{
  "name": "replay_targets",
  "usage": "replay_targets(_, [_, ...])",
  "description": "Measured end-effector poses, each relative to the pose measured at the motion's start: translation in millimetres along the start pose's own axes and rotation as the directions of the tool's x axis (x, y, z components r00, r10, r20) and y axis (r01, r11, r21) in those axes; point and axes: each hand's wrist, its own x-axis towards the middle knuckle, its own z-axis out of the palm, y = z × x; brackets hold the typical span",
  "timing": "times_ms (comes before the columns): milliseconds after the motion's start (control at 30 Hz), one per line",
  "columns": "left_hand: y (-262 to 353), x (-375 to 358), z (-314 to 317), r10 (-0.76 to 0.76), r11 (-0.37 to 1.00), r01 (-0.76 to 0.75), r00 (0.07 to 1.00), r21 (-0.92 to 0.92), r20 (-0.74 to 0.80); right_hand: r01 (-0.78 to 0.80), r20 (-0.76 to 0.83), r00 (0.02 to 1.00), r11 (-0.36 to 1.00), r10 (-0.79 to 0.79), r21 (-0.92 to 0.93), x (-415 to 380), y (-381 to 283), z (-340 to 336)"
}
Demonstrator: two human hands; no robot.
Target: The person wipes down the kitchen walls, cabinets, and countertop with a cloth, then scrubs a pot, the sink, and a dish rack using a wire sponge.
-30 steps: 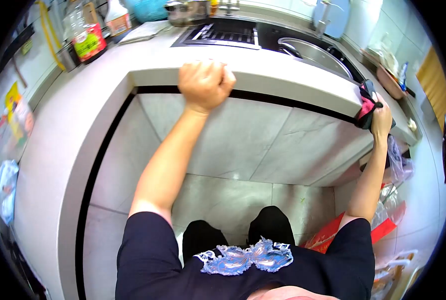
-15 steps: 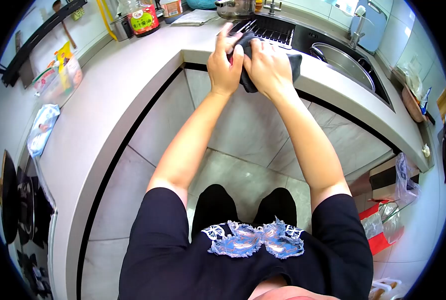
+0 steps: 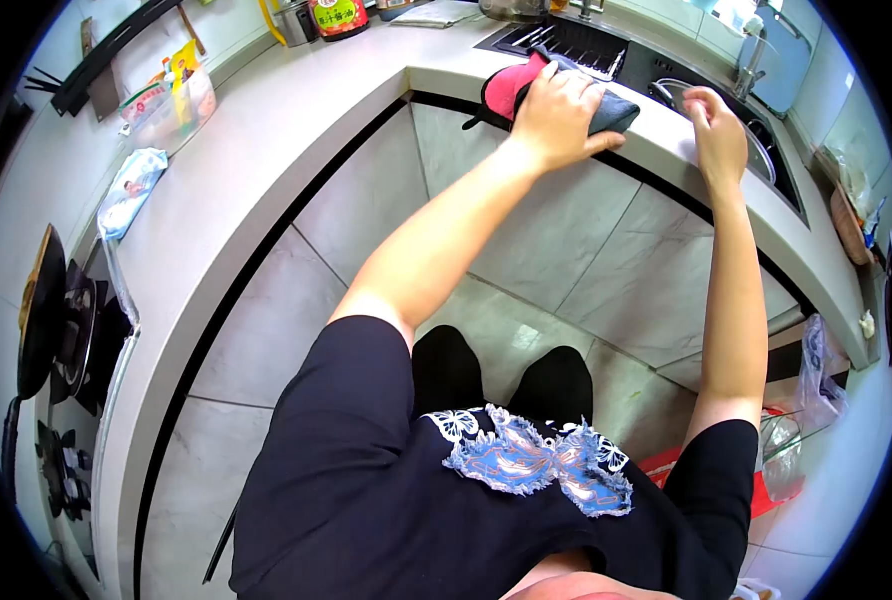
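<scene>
A dark grey and pink cloth item [image 3: 507, 90], with a thin dark loop at its left end, lies at the counter's front edge by the inner corner. My left hand [image 3: 558, 115] grips it from above, fingers over the cloth and thumb stretched to the right. Its exact kind is hard to make out under the hand. My right hand [image 3: 718, 140] is raised apart from the cloth, in front of the sink, with its fingers curled in and nothing visible in them.
Behind the cloth is a black drain rack [image 3: 566, 48], beside the sink with a round lidded pan [image 3: 761, 150] and a faucet [image 3: 751, 70]. A red-labelled sauce jar [image 3: 338, 15] stands at the back left. A wipes pack [image 3: 132, 192] and pans [image 3: 44, 310] are farther left.
My right hand has left the cloth and moved right, its fingers curling. My left hand now lies over the cloth, whose pink part shows. The view has shifted.
</scene>
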Motion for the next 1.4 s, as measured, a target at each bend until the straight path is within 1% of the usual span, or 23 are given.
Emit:
replay_targets(67, [-23.3, -1.0, -11.6, 0.054, 0.998, -0.052, 0.997, -0.02, 0.057, -0.01, 0.169, 0.984, 0.968, 0.054, -0.251, 1.6, 22.2, 2.4])
replay_targets(100, [-37.3, -4.0, -19.3, 0.003, 0.998, -0.01, 0.992, 0.057, 0.129, -0.026, 0.155, 0.987, 0.995, 0.041, -0.097, 3.1, 25.7, 4.7])
replay_targets(133, [-58.4, -11.2, -22.7, -0.037, 0.991, 0.018, 0.989, 0.13, 0.146, -0.028, 0.169, 0.985, 0.997, 0.041, -0.078, 3.2, 21.0, 4.6])
replay_targets(200, [-102.5, -24.9, -44.0, -0.24, 0.963, 0.197, 0.938, 0.184, 0.252, -0.005, 0.218, 0.975, 0.982, 0.048, -0.191, 6.9, 22.9, 10.6])
replay_targets(267, [-143.7, -39.3, -63.1, -0.343, 0.905, 0.24, 0.9, 0.351, 0.27, -0.034, 0.188, 0.98, 0.989, 0.062, -0.144, 5.4, 18.5, 9.5])
replay_targets(333, [-164.7, -53.1, -60.6, -0.291, 0.905, 0.222, 0.945, 0.363, 0.149, -0.069, 0.152, 0.984, 0.989, 0.088, -0.128, 3.1, 19.5, 12.4])
replay_targets(367, [-160.7, -55.3, -57.2, -0.285, 0.907, 0.211, 0.945, 0.365, 0.159, -0.08, 0.152, 0.983, 0.989, 0.099, -0.122, -0.5, 12.2, 9.2])
replay_targets(433, [-146.2, -66.2, -45.7, -0.352, 0.821, 0.309, 0.936, 0.481, 0.0, -0.069, 0.155, 0.983, 0.979, 0.1, -0.191, -9.6, -0.9, 4.0])
replay_targets(467, [-140.2, -73.1, -34.2, -0.319, 0.791, 0.323, 0.942, 0.52, -0.099, -0.073, 0.156, 0.982, 0.98, 0.103, -0.185, -11.6, -0.8, 5.5])
replay_targets(533, [-127.0, -84.7, -19.7, -0.3, 0.708, 0.369, 0.929, 0.602, -0.218, 0.038, 0.115, 0.993, 0.953, -0.003, -0.3, -12.6, 0.4, 7.3])
replay_targets(600, [-119.6, -90.7, -17.6, -0.292, 0.691, 0.372, 0.928, 0.62, -0.231, 0.044, 0.139, 0.99, 0.956, -0.003, -0.291, -10.8, 3.8, 7.5])
replay_targets(733, [-115.0, -103.3, -30.1, -0.307, 0.601, 0.272, 0.947, 0.751, -0.097, 0.018, 0.168, 0.985, 0.965, 0.027, -0.263, -10.9, 6.9, 7.0])
replay_targets(800, [-130.3, -118.3, -36.7, -0.165, 0.345, -0.035, 0.982, 0.938, 0.097, 0.019, 0.167, 0.986, 0.962, 0.028, -0.271, -9.9, 8.0, 5.7])
replay_targets(833, [-133.2, -124.2, -44.5, -0.104, 0.469, -0.085, 0.983, 0.879, 0.151, -0.012, 0.188, 0.98, 0.967, 0.062, -0.254, -9.8, 3.4, 1.7])
replay_targets(933, [-147.1, -131.7, -69.5, 0.024, 0.446, -0.319, 0.938, 0.836, 0.345, -0.029, 0.165, 0.984, 0.974, 0.067, -0.226, -9.9, 7.0, 4.2])
replay_targets(967, [-146.4, -130.2, -75.1, 0.029, 0.441, -0.332, 0.934, 0.834, 0.357, -0.04, 0.176, 0.981, 0.975, 0.079, -0.218, -8.7, 8.5, 3.0])
replay_targets(1067, [-137.5, -121.9, -95.0, 0.067, 0.27, -0.59, 0.8, 0.761, 0.597, -0.042, 0.17, 0.984, 0.992, 0.061, -0.115, -4.1, 8.1, -0.1])
replay_targets(1133, [-136.0, -111.4, -101.4, 0.084, 0.29, -0.664, 0.735, 0.689, 0.673, -0.288, 0.149, 0.947, 0.958, 0.286, -0.006, -14.1, -21.8, -19.8])
replay_targets(1167, [-131.3, -106.8, -107.6, 0.083, 0.283, -0.673, 0.727, 0.683, 0.681, -0.295, 0.154, 0.944, 0.955, 0.291, 0.004, -21.0, -22.6, -19.6])
replay_targets(1233, [-121.4, -100.3, -117.9, 0.066, 0.338, -0.736, 0.64, 0.586, 0.766, -0.116, -0.047, 0.992, 0.992, 0.118, 0.05, -28.4, -19.2, -17.1])
replay_targets(1267, [-118.1, -104.0, -125.2, 0.087, 0.351, -0.749, 0.623, 0.562, 0.777, -0.122, -0.049, 0.991, 0.991, 0.124, 0.055, -25.2, -15.7, -15.7])
replay_targets(1333, [-114.8, -115.8, -148.3, 0.128, 0.515, -0.69, 0.649, 0.509, 0.75, -0.197, 0.046, 0.98, 0.98, 0.196, 0.028, -14.9, -8.9, -10.3])
replay_targets(1400, [-101.6, -114.8, -174.1, 0.099, 0.606, -0.568, 0.748, 0.557, 0.656, -0.168, 0.013, 0.986, 0.985, 0.168, 0.029, -12.8, 0.0, -2.7])
